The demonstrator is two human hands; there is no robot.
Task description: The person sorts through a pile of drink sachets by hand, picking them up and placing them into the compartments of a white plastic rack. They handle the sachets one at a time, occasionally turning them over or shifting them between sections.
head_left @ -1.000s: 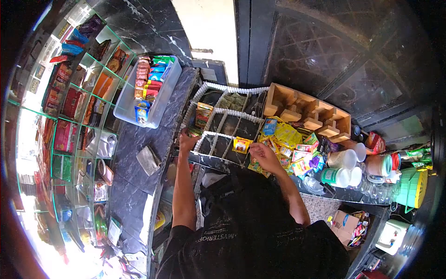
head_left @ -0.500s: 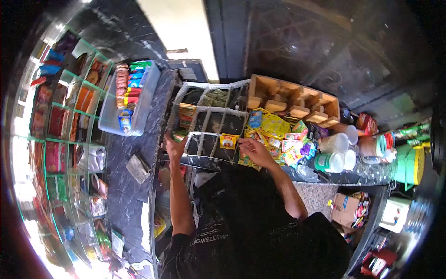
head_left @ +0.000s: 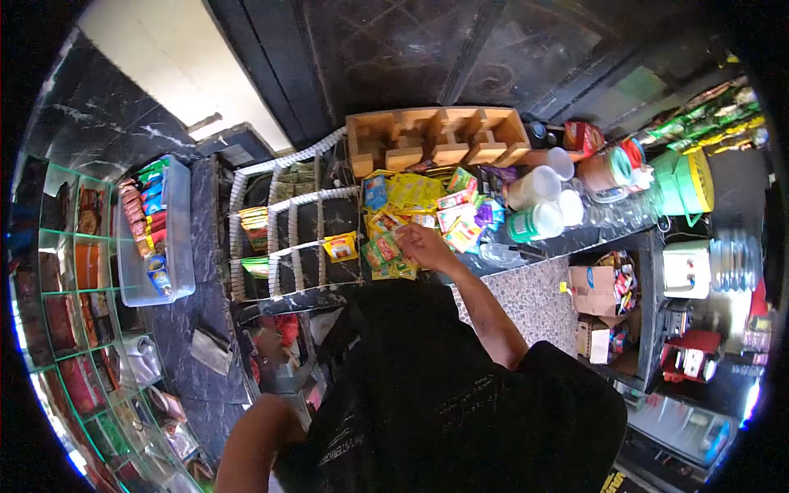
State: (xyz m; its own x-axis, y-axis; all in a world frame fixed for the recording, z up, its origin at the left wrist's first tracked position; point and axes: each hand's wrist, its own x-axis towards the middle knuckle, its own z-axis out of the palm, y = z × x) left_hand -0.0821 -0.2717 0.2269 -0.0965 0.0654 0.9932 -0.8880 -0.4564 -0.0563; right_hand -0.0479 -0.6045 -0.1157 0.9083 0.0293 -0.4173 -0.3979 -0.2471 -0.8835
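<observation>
My right hand is over the pile of sachets, its fingers curled and pressed together at the green sachets. Whatever lies between the fingertips is hidden. Yellow sachets and red-and-white sachets lie around it. To its left is a divided rack with white-wrapped bars. A yellow-orange packet sits in its near right compartment, while other packets stand in the left ones. My left arm is bent at the lower left; its hand does not show.
A wooden compartment box stands behind the sachets. Plastic jars and a green bucket are at the right. A clear bin of snack packs and a glass-sided shelf are at the left.
My left hand has left the rack's left edge and dropped out of sight. My right hand has moved from beside the yellow-orange packet onto the sachet pile. The view has turned right.
</observation>
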